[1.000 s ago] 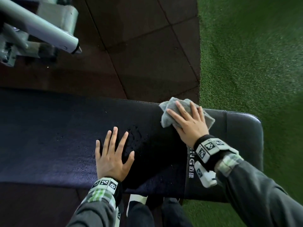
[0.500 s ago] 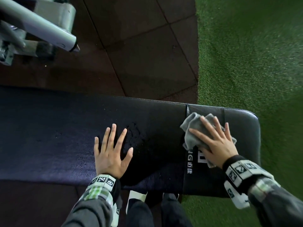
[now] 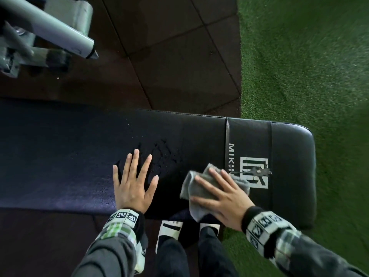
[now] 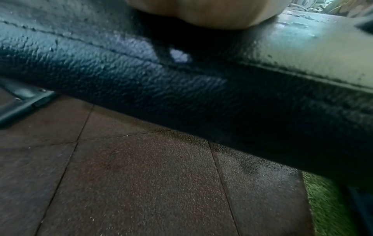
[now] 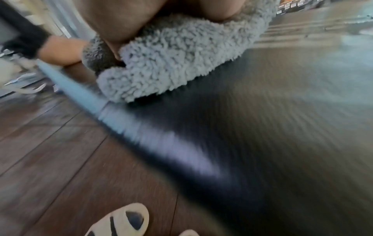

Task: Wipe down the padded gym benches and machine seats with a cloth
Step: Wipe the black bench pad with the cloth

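Observation:
A black padded bench (image 3: 209,136) runs across the head view, with a white logo on a strap near its right end. My left hand (image 3: 133,184) lies flat on the pad, fingers spread, holding nothing; the left wrist view shows only the heel of the left hand (image 4: 201,11) on the bench (image 4: 181,99). My right hand (image 3: 223,192) presses a crumpled grey cloth (image 3: 199,189) onto the pad near the front edge, just left of the logo, fingers straight and spread. The fluffy cloth (image 5: 171,63) shows under the right hand (image 5: 125,19), blurred by motion.
A grey metal machine frame (image 3: 50,27) stands at the far left beyond the bench. Dark rubber floor tiles (image 3: 169,56) lie behind and under the bench, green turf (image 3: 309,66) to the right. My white shoes (image 3: 169,230) stand against the bench's front edge.
My right hand slid the cloth from the bench's far edge out over the strap, then back left to the near edge, uncovering the logo. The left hand stayed put.

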The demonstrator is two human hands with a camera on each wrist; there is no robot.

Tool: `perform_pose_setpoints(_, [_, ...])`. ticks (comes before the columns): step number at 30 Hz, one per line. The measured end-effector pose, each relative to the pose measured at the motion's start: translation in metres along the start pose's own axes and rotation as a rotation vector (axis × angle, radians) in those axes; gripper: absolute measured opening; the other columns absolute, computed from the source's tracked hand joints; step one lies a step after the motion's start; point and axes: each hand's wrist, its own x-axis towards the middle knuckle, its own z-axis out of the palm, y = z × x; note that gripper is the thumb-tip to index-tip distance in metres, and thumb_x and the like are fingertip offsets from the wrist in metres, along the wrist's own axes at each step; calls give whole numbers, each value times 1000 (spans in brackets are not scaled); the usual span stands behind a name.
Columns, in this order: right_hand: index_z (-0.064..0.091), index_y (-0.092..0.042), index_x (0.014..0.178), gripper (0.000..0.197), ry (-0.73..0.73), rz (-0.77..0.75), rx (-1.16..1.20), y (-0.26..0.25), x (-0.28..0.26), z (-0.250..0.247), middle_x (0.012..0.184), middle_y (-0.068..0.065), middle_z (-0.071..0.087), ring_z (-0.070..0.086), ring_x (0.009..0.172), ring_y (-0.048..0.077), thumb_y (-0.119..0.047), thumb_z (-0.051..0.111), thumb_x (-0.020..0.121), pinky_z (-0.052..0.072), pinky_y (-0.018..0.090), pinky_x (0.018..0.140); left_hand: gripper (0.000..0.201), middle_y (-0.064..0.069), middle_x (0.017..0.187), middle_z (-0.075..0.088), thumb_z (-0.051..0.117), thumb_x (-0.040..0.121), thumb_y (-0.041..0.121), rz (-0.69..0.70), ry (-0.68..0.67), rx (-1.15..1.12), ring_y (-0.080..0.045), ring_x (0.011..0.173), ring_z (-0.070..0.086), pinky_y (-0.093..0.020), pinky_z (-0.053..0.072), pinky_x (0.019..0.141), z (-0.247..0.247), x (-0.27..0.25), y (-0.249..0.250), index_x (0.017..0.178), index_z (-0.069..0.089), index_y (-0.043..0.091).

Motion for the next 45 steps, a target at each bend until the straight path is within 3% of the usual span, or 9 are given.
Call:
perform_pose_setpoints(4, [25, -51, 140, 67, -75, -129, -92, 12, -50, 8, 156, -3, 17, 16, 140, 37, -44, 48, 78, 18, 52, 108, 61, -4, 163, 23, 25, 99, 58, 18, 42, 8, -23, 149, 22, -56, 12, 119, 2, -2, 0, 152, 33, 29])
perform_pose_setpoints(8, [21, -50, 142, 68, -39, 69, -59, 41, -60, 6, 155, -2, 19, 17, 140, 36, -49, 46, 79, 20, 54, 107, 60, -5, 162, 24, 32, 97, 55, 20, 70, 9, -24, 148, 25, -58, 14, 119, 4, -1, 0, 151, 35, 28])
perform_pose_setpoints(14, [32, -46, 139, 64, 24, 351, 71, 39, -6, -13, 155, 1, 19, 13, 139, 42, -43, 45, 76, 17, 58, 108, 61, -5, 162, 25, 32, 97, 54, 19, 83, 19, -25, 148, 26, -57, 13, 119, 5, -1, 1, 150, 37, 27])
perform_pose_setpoints(19, [36, -50, 135, 57, 57, 154, 54, -7, 12, -4, 155, -2, 20, 13, 140, 43, -42, 49, 79, 14, 60, 108, 60, -6, 162, 26, 33, 97, 53, 20, 90, 25, -25, 148, 27, -58, 14, 118, 6, -1, 0, 150, 39, 26])
perform_pose_setpoints(24, [25, -53, 139, 62, -57, -55, -59, -7, -36, 11, 156, -5, 14, 12, 141, 37, -44, 41, 80, 17, 54, 107, 59, -7, 161, 28, 34, 97, 52, 27, 100, 32, -26, 147, 29, -59, 17, 117, 6, -1, 0, 150, 39, 25])
perform_pose_setpoints(29, [22, -49, 141, 67, 15, 182, -32, 28, -51, 6, 156, -3, 16, 16, 140, 37, -46, 45, 79, 19, 55, 107, 59, -6, 161, 26, 32, 98, 53, 23, 91, 37, -25, 148, 27, -58, 16, 118, 6, -2, 0, 150, 37, 26])
perform_pose_setpoints(34, [26, -48, 140, 63, 51, 374, 81, 25, -3, -9, 156, -2, 16, 11, 140, 41, -42, 44, 81, 15, 58, 108, 60, -6, 162, 25, 30, 98, 54, 22, 71, 42, -25, 148, 26, -58, 15, 119, 6, -1, -1, 151, 35, 27])
perform_pose_setpoints(39, [37, -49, 134, 55, 87, 192, 72, -12, 22, -7, 154, -2, 23, 16, 139, 43, -39, 45, 81, 15, 60, 108, 61, -4, 163, 23, 27, 98, 56, 16, 42, 27, -23, 149, 22, -56, 11, 119, 5, -1, -2, 152, 35, 28])
perform_pose_setpoints(45, [21, -52, 141, 69, -31, -31, -76, -17, -34, 15, 157, -6, 9, 9, 142, 36, -42, 47, 77, 15, 54, 108, 60, -2, 164, 16, 20, 100, 58, 74, -39, 9, -19, 150, 18, -55, 8, 120, -2, -3, -17, 153, 30, 31])
